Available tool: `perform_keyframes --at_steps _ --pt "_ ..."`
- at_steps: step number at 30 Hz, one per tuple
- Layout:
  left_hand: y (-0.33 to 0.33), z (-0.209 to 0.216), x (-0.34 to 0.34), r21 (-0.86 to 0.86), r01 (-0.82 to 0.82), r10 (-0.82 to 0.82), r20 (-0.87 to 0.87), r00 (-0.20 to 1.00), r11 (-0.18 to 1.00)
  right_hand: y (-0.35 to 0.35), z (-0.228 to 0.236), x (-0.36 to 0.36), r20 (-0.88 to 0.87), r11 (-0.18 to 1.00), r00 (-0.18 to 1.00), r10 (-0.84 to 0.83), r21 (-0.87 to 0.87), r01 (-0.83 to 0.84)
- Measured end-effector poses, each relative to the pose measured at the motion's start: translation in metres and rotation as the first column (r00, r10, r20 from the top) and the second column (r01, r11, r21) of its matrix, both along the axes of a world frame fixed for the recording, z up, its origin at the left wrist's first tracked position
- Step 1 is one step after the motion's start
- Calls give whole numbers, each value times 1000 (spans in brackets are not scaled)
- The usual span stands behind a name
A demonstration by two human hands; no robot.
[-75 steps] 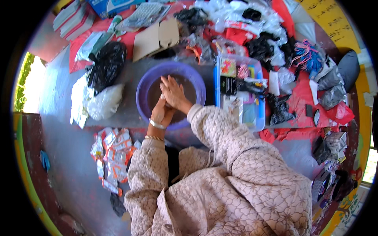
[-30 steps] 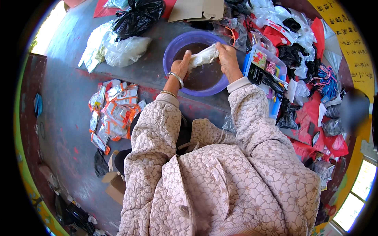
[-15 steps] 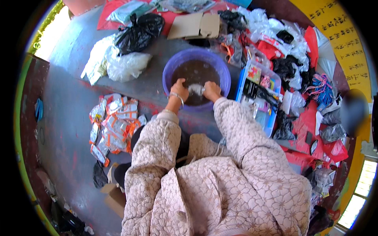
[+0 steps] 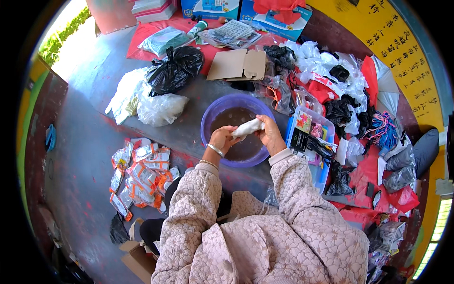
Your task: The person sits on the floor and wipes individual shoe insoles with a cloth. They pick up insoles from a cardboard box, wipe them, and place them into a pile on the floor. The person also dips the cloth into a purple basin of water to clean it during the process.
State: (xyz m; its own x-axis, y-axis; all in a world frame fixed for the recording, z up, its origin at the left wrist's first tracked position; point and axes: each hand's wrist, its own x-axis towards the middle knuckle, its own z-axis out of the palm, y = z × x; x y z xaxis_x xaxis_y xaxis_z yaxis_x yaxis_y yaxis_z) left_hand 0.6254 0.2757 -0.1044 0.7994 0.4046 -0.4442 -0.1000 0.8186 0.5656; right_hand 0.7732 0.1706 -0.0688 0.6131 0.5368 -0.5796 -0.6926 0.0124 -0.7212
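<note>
A wet-looking white cloth [image 4: 248,128], bunched into a roll, stretches between my two hands above a purple plastic basin [image 4: 206,124]. Murky brown water [image 4: 234,116] fills part of the basin. My left hand [image 4: 222,140], with a silver bangle and a beaded bracelet at the wrist, is closed round the near left end of the cloth. At its other end, my right hand [image 4: 271,135] grips it from the right, over the basin's rim.
Right of the basin stands a clear, blue-edged plastic box [image 4: 321,177] of small items. Orange-and-clear packets [image 4: 144,173] lie heaped at left. A black bag [image 4: 175,71], white plastic bags [image 4: 161,109] and flat cardboard [image 4: 236,65] sit beyond. Crumpled bags and blue-pink cords [image 4: 382,130] cover the right.
Both hands have risen from down at the water, bringing the white cloth up above it. The cloth now shows as a bunched roll. The whole view has shifted, with more of the far side visible.
</note>
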Motion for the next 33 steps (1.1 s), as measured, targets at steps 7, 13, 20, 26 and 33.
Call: perform_keyframes --at_steps 7,13,20,26,33 --pt "-5 14 6 -84 -36 5 -346 938 996 16 8 -34 -72 985 997 -2 171 14" --pt "-9 10 15 -190 -2 34 161 986 982 13 43 -45 159 983 987 17 175 -45" --pt "2 -51 14 -164 14 35 296 955 986 20 7 -104 953 999 302 -19 3 51" --pt "-27 -11 18 36 -112 101 221 970 993 53 -33 -42 893 867 319 316 -409 286" --pt "-24 -2 21 -252 -89 154 248 956 964 27 -32 -57 564 986 813 145 -19 -163"
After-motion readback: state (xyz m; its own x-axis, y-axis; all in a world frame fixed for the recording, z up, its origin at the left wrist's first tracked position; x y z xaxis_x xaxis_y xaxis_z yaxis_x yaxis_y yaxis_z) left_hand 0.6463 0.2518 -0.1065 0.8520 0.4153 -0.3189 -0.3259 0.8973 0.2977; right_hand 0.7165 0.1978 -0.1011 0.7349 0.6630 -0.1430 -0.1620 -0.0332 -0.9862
